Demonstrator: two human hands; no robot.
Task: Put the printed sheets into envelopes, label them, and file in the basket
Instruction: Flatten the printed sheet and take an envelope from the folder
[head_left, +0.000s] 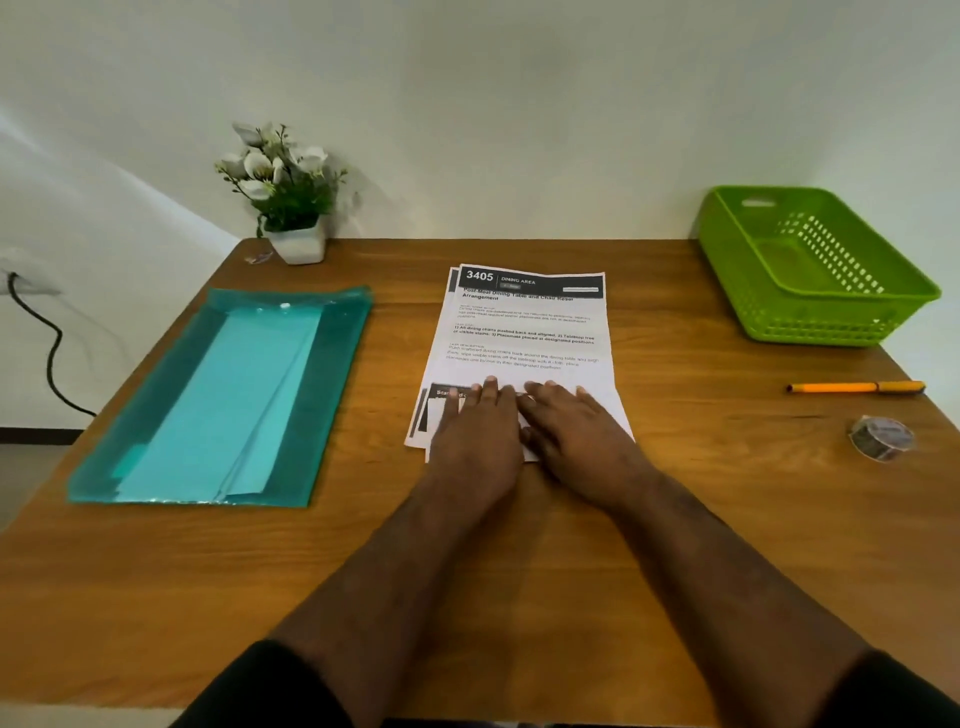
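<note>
Hands are both lying flat, fingers straight, left hand (475, 421) and right hand (576, 423) pressing the white printed sheets (524, 338) at center of the wooden surface (519, 545); green plastic basket (810, 270) sitting at 2 o'clock, teal translucent envelope (218, 400) at 9.

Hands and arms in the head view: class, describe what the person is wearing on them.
Both the left hand and right hand are bare, with no gloves, rings or watch visible. The forearms are uncovered; dark, black-looking sleeves begin near the elbows at the bottom edge of the frame.

Both forearms stretched forward, left grip (480, 421) and right grip (574, 423) flat, fingers straight, side by side
</note>
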